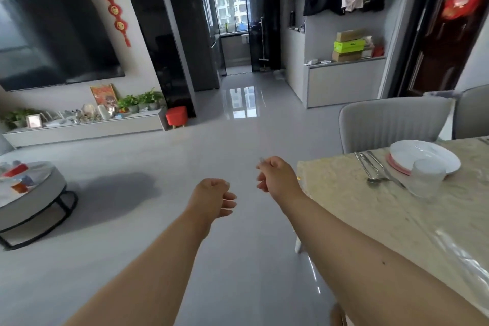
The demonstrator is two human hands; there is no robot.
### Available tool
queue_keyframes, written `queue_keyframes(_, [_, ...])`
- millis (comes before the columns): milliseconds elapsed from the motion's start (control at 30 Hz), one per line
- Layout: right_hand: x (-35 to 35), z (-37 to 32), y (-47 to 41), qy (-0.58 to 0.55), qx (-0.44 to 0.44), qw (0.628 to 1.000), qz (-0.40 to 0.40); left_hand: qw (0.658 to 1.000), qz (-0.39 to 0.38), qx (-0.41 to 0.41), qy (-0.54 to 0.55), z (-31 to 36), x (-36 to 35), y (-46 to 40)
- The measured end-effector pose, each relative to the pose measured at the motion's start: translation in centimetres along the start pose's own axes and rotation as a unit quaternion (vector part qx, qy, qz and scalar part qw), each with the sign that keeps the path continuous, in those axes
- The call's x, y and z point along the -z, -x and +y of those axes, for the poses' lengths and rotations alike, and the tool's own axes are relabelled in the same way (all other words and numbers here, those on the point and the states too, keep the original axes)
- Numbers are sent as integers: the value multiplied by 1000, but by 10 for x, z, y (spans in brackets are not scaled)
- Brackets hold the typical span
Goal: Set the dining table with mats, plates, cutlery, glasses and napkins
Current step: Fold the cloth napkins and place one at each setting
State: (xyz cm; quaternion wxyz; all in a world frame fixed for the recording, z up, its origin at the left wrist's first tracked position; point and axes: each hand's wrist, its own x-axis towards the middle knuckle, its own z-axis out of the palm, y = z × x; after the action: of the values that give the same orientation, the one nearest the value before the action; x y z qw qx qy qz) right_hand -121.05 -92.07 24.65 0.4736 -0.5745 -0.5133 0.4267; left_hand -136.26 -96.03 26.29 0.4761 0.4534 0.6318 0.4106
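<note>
On the right, a cream marble-patterned counter (370, 209) carries a white round plate (434, 156), steel cutlery (375, 169) and clear glass (426, 176), seemingly one setting; both hands, left (211, 200) and right (276, 176), hang loosely curled, holding nothing.

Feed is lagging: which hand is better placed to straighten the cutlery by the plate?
Probably the right hand: it hangs beside the table, nearer the cutlery and plate. The left hand is farther, over the floor. Both look empty.

Head-height view, forward-down over floor (238, 119), table (370, 206) rightward
</note>
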Motion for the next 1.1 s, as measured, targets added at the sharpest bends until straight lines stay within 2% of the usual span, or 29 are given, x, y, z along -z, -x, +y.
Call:
queue_keyframes(167, [-16,2,-58,-18,-31,998,54,998,-61,9,10,13,4,-80])
queue_keyframes(333, [-11,5,-152,-18,-42,994,95,994,-107,10,9,36,-20,-179])
queue_keyframes(867, [58,2,-487,-57,-72,974,205,979,-203,10,2,160,-150,-516])
queue_keyframes(1100, [96,12,-623,-59,-91,950,292,955,-296,-13,-25,210,-227,-663])
